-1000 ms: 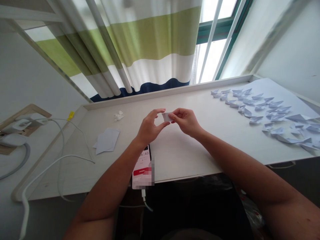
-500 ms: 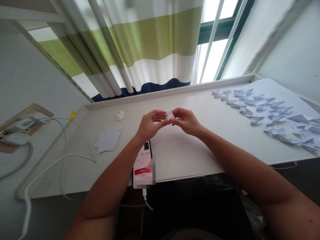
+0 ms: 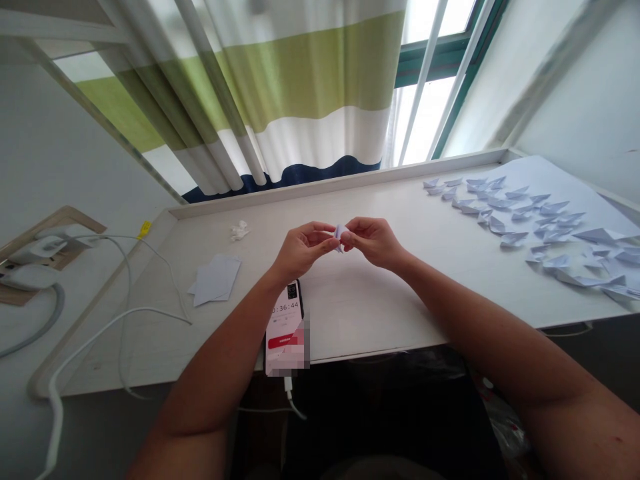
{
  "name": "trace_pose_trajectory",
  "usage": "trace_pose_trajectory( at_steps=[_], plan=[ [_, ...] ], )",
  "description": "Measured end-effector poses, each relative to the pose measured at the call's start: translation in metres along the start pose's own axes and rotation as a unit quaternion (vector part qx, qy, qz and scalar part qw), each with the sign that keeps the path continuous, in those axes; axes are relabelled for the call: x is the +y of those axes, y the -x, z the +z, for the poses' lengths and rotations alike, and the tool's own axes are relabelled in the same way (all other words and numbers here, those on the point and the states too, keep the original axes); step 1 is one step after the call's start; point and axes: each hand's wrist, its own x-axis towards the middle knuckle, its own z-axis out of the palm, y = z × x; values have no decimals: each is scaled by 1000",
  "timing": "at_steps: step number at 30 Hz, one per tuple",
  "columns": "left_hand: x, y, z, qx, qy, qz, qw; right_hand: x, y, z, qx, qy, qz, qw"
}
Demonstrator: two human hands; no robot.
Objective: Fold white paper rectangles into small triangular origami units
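Over the middle of the white desk (image 3: 360,307), a small folded piece of white paper (image 3: 339,235) is pinched between both hands. My left hand (image 3: 303,248) grips its left side, the thumb below and the fingers above. From the other side my right hand (image 3: 373,240) holds it, with the thumb against its face. The finer folds are too small to make out. Several folded paper boats (image 3: 520,212) lie spread over the right part of the desk, some on a large white sheet (image 3: 550,175).
Loose paper squares (image 3: 217,279) and crumpled white scraps (image 3: 240,231) lie on the left. A phone (image 3: 284,333) with a running timer sits at the front edge, plugged into a white cable (image 3: 289,385). More cables (image 3: 125,320) run from a wall socket (image 3: 47,250). A curtain (image 3: 300,87) hangs behind.
The folded paper has turned between my fingers and now shows a narrower, more upright shape. My right thumb has shifted up onto it. The desk items stay where they were.
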Motion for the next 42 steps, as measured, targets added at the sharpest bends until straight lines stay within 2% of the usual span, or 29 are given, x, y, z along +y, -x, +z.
trace_pose_trajectory(
  at_steps=[3,8,12,14,18,24,28,31,36,38,42],
  plan=[
    [-1,-1,-2,23,-5,2,1000,-3,0,-1,5,-19,12,1000],
    [-4,-5,-6,71,3,-5,997,-1,-4,-6,64,-52,28,996],
    [-5,-6,-5,55,-5,-16,998,8,-7,-6,85,-41,36,995],
    [-6,-6,-5,48,2,-21,999,12,-7,-5,84,-36,39,995],
    [-6,-5,-4,73,-9,-27,997,16,-5,0,67,-31,41,996],
    [-5,-3,-1,76,-20,-19,997,14,-1,4,29,-26,16,999],
    [-7,-4,-1,87,-18,-14,996,13,2,3,6,20,15,1000],
    [-8,-4,-2,84,-39,-2,996,12,2,1,26,79,-15,996],
    [-6,-4,-4,95,-80,44,991,9,0,-5,61,173,-124,975],
    [-6,-5,-5,113,-78,49,989,9,-1,-8,85,184,-143,969],
    [-4,-7,-5,114,9,-32,993,9,0,-9,100,171,-126,972]
  ],
)
